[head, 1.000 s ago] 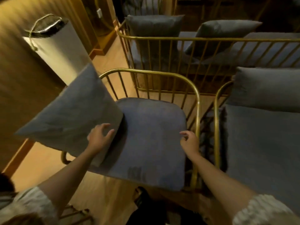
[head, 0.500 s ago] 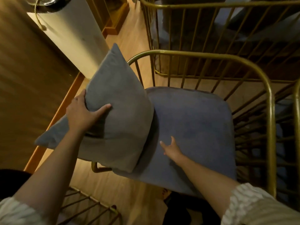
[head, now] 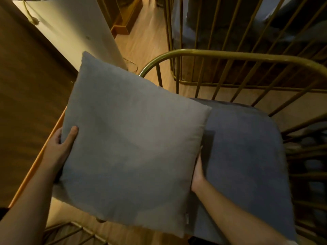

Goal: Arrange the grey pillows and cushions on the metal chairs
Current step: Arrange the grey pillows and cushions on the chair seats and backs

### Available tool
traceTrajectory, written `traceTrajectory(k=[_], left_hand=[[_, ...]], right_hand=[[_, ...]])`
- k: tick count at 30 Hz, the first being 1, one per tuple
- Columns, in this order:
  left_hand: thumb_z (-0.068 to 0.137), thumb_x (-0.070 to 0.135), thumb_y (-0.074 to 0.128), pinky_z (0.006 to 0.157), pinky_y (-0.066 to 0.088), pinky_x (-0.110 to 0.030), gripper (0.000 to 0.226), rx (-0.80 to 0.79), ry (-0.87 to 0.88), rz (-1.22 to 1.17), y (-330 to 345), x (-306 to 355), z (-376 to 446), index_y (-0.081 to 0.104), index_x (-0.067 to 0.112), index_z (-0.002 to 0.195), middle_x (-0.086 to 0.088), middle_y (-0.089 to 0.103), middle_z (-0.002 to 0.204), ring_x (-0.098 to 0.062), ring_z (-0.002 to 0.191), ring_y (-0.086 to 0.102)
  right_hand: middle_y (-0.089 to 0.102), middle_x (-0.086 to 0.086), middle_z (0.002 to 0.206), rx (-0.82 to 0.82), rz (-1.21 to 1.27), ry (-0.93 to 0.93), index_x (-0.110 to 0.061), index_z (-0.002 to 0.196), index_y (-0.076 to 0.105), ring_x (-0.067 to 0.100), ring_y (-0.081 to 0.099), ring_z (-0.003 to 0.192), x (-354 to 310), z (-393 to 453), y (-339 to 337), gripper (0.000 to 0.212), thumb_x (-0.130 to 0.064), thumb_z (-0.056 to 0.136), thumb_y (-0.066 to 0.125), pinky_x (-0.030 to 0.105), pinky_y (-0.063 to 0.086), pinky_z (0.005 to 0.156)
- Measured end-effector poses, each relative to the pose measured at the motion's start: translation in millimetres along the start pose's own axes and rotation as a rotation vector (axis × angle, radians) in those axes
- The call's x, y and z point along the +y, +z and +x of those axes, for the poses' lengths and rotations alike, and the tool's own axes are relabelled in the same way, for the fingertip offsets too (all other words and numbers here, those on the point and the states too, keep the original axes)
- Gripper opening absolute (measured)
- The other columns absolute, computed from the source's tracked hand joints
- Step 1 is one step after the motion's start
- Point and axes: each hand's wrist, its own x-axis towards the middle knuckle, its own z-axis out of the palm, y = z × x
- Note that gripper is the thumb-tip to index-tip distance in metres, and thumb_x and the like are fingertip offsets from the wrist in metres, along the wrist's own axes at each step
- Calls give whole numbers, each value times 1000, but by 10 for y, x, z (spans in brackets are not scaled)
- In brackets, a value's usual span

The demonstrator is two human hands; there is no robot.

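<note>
A square grey pillow (head: 131, 138) is held flat and face up, over the left part of a gold metal chair (head: 230, 54). My left hand (head: 62, 147) grips its left edge, thumb on top. My right hand (head: 199, 172) holds its right edge, fingers tucked under it and mostly hidden. The chair's blue-grey seat cushion (head: 247, 165) lies on the seat, partly covered by the pillow.
A white cylindrical unit (head: 79, 30) stands at the upper left by a brown wall (head: 23, 94). Another gold-barred chair (head: 221, 23) with grey cushions sits behind. More gold bars (head: 74, 232) show at the bottom left, over wooden floor (head: 141, 38).
The pillow went from leaning on its edge at the chair's left side to lying flat between both hands. My right hand left the seat cushion and took the pillow's right edge.
</note>
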Motion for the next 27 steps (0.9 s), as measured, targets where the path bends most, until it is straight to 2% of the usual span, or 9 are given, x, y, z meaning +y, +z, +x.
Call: traceTrajectory(k=[3, 5, 7, 10, 14, 18, 21, 25, 27], left_hand=[[76, 69, 53, 87, 47, -45, 77, -39, -59, -28, 2, 97, -37, 52, 21, 137, -6, 59, 123, -28, 106, 56], [72, 72, 56, 85, 48, -45, 80, -43, -69, -27, -8, 190, -104, 55, 20, 134, -7, 61, 123, -30, 104, 58], [66, 76, 60, 89, 49, -48, 86, -50, -67, -26, -2, 302, -183, 58, 21, 132, -10, 62, 127, -32, 107, 60], [59, 82, 61, 95, 47, -51, 99, -115, -87, 12, 153, 457, -310, 54, 21, 136, -9, 59, 132, -34, 115, 57], [59, 90, 56, 97, 48, -45, 102, -229, -47, 102, 736, 534, -621, 54, 22, 135, 0, 62, 126, -25, 111, 61], [64, 86, 58, 99, 50, -43, 95, -425, -22, 112, 1381, 282, -925, 52, 26, 138, -1, 63, 133, -26, 118, 62], [65, 69, 74, 99, 48, -39, 95, -489, -112, 95, 1758, 68, -1076, 46, 20, 142, -6, 57, 139, -26, 118, 58], [46, 71, 83, 101, 49, -42, 114, -540, -196, 61, 2071, -246, -1087, 46, 21, 142, -5, 57, 139, -27, 120, 57], [53, 65, 84, 104, 46, -46, 112, -546, -223, 85, 2176, -388, -1086, 39, 22, 146, -5, 52, 143, -29, 127, 53]], right_hand=[[76, 5, 117, -17, -156, -101, -21, 104, 80, 22, 72, 108, -231, -147, 10, 84, -89, 64, 51, 36, 54, 92], [77, 0, 113, 39, -307, -182, -22, 108, 77, 16, 72, 107, -359, -233, -29, 101, -93, 37, 66, 30, 58, 84], [76, 0, 115, 108, -404, -245, -20, 119, 71, 16, 71, 106, -523, -350, -67, 117, -94, 28, 69, 32, 57, 91], [70, 3, 127, 177, -462, -341, -20, 133, 63, 21, 66, 115, -813, -502, -269, 126, -95, 31, 67, 42, 49, 107], [56, 2, 145, 292, -533, -415, -25, 149, 46, 22, 56, 128, -1275, -749, -765, 134, -97, 36, 63, 44, 42, 113], [48, -2, 147, 390, -550, -450, -21, 149, 42, 19, 50, 129, -1610, -983, -1335, 110, -85, 64, 64, 36, 39, 111], [54, 6, 147, 430, -590, -417, -25, 150, 42, 26, 57, 126, -1646, -1003, -1748, 112, -87, 59, 66, 47, 44, 111], [56, 3, 145, 429, -639, -405, -25, 148, 45, 22, 58, 126, -1581, -917, -1968, 105, -86, 65, 61, 42, 44, 111], [53, 3, 148, 405, -648, -355, -23, 152, 40, 23, 54, 130, -1507, -835, -1980, 103, -83, 71, 57, 39, 41, 113]])
